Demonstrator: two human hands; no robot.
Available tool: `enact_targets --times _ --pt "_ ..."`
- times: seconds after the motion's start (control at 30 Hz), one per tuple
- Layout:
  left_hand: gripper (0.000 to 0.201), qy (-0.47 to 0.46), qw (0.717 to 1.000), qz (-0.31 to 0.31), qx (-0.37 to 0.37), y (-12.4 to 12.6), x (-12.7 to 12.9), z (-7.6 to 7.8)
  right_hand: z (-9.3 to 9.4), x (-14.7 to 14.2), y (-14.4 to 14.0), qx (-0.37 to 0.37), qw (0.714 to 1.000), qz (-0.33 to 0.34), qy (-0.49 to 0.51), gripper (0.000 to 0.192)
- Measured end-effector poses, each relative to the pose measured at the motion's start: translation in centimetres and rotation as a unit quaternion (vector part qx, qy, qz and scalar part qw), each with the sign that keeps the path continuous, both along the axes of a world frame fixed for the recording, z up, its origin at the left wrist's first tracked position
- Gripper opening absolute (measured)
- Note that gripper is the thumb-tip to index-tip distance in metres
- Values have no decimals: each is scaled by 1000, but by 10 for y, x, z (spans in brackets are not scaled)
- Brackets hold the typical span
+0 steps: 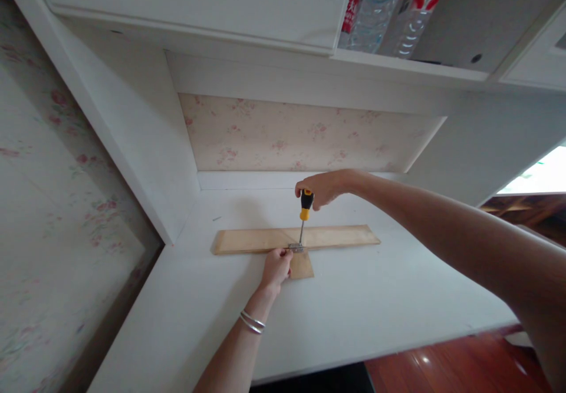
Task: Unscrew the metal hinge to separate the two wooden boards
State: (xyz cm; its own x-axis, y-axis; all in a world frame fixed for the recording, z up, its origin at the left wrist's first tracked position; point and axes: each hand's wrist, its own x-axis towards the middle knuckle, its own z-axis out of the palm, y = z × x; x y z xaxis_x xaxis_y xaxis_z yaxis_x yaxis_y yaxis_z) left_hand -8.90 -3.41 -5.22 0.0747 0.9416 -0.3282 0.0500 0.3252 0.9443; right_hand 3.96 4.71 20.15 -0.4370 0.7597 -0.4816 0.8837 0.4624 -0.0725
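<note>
Two hands, right hand [325, 187] gripping screwdriver [305, 212], left hand [276, 266] steadying bracket [296, 247]

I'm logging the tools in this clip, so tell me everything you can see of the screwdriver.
The screwdriver has a yellow and black handle and a thin metal shaft. It stands nearly upright, tip down on a small metal hinge lying where the wooden boards meet on the white desk. The right hand wraps the top of the handle. The left hand rests beside the hinge, not touching the tool.

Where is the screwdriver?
In the head view, mid-frame: the right hand holds the screwdriver upright, its tip on a small metal bracket on the wooden board.
</note>
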Motion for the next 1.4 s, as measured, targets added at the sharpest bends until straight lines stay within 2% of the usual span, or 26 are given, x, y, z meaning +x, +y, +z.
enact_targets --times 0.1,0.13,0.2,0.27,0.33,0.43,0.53,0.6,0.67,0.77,0.83,0.9,0.97,1.07,1.13,1.2,1.27,1.33,1.4 --pt "19 2 1000 1 7 0 0 0 -2 0 2 -1 998 -56 -27 49" --pt "20 1 1000 0 8 0 0 0 -2 0 2 3 998 -54 -34 44" --pt "19 -1 1000 -1 6 -1 0 1 -3 0 2 24 999 -8 -28 36" --pt "19 -5 1000 -1 2 -1 0 2 -2 -1 2 34 999 27 -8 47" --pt "19 -5 1000 -1 -1 -1 0 1 -1 -2 1 22 1000 0 -6 57" --pt "21 -5 1000 2 -2 -1 0 0 1 -3 0 9 997 -69 -36 49" --pt "20 -3 1000 1 -2 0 0 -1 -1 -1 2 29 999 -21 -28 39" --pt "19 1 1000 -2 -3 0 0 -1 -2 0 3 28 1000 11 -1 49" --pt "19 4 1000 -3 -2 0 0 0 -3 -1 3 13 1000 -11 2 51" --pt "18 4 1000 -1 1 0 0 0 -1 -3 1 6 998 -54 -25 40" --pt "18 2 1000 -1 1 0 0 0 0 -3 1 24 999 -22 -25 32" --pt "19 1 1000 0 1 0 0 -1 1 -3 1 30 999 7 -7 41" --pt "19 -2 1000 1 1 0 0 -1 1 -3 0 20 1000 -10 -2 47" --pt "19 -4 1000 1 4 0 0 0 -1 -2 0 16 999 -52 -6 36" --pt "18 -4 1000 0 1 0 0 0 -1 -2 -1 28 999 -25 -3 31" --pt "18 -5 1000 -3 -2 0 -1 0 -1 -2 0 30 1000 1 8 39" --pt "18 -5 1000 -6 -1 0 -1 -1 -1 -2 1 18 1000 -16 4 43" --pt "18 -2 1000 -7 0 1 -1 -1 -2 -1 2 11 999 -46 -17 40" --pt "17 -4 1000 -3 -4 1 -1 -1 -2 0 3 26 999 -27 -23 33"
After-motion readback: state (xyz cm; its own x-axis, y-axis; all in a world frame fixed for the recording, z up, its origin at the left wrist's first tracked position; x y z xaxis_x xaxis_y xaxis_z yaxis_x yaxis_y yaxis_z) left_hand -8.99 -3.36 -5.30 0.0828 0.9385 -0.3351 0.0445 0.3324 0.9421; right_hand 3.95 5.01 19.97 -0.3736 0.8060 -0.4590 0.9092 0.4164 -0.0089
